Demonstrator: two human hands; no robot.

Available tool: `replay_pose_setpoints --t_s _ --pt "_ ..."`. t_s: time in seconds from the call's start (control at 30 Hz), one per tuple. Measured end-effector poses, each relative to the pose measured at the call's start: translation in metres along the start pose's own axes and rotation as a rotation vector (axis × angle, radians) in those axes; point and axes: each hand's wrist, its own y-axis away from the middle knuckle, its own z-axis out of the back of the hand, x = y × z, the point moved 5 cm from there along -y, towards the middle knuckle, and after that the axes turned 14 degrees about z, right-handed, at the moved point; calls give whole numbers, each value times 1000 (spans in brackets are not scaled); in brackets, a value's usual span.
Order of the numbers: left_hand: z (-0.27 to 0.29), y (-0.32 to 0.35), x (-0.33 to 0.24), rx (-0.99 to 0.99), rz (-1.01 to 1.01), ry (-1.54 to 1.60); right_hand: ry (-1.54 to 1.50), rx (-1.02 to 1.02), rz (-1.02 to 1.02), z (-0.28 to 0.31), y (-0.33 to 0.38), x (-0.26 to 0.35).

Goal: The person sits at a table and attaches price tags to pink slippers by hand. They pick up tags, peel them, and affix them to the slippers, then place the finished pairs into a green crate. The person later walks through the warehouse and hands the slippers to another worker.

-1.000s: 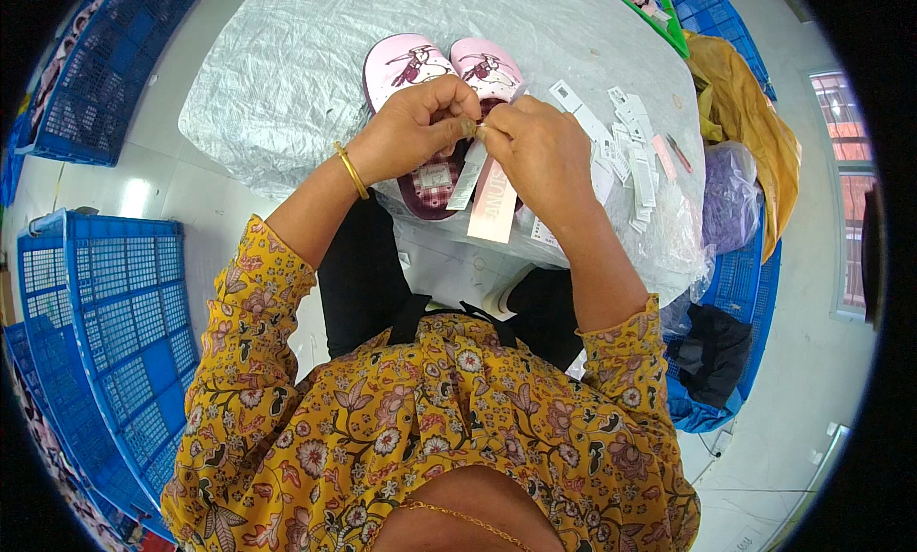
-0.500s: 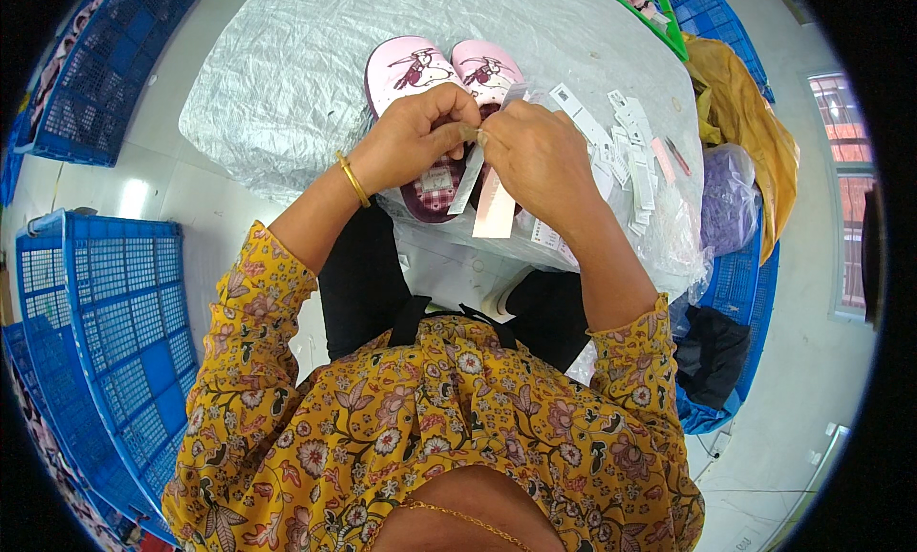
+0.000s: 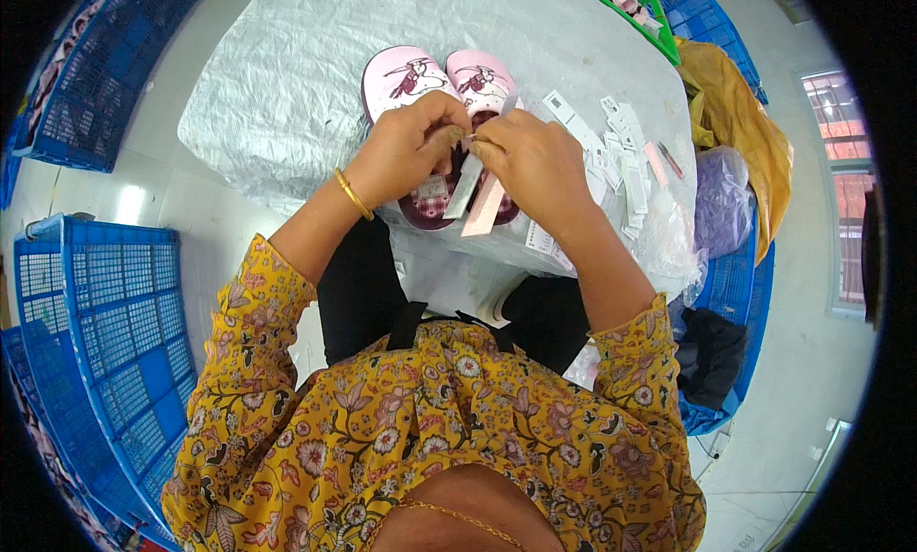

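A pair of pink-and-white slippers with dark cartoon print lies on the plastic-covered table, the left slipper (image 3: 409, 74) beside the right slipper (image 3: 480, 74). Their plaid insoles face up, partly hidden by my hands. My left hand (image 3: 409, 143) is closed in a pinch over the left slipper's opening; what its fingertips hold is too small to make out. Almost touching it, my right hand (image 3: 537, 159) pinches the upper ends of the hang tags. A pink hang tag (image 3: 483, 208) and a narrow grey-white hang tag (image 3: 464, 185) dangle between my hands over the slippers.
Loose white tags (image 3: 626, 160) are scattered right of the slippers, near a small pen-like tool (image 3: 671, 160). Blue crates (image 3: 124, 304) stand at the left. A green bin (image 3: 659, 29) sits at the far right; a purple plastic bag (image 3: 723, 203) and yellow cloth (image 3: 740, 103) lie beside the table.
Both hands have shifted slightly left, and their fingertips have parted a little. The pink tag has swung left and tilted. The slippers appear slightly lower in view.
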Motion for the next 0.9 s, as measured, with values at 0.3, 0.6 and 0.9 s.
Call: replay_pose_setpoints --t_s 0.3,0.6,0.9 --pt "42 21 4 -586 -342 -482 167 -488 59 43 4 12" --pt "27 2 10 -711 -388 -831 95 66 69 -18 -41 -45" --pt "32 17 -38 -461 -445 -740 -139 -171 134 24 4 -32"
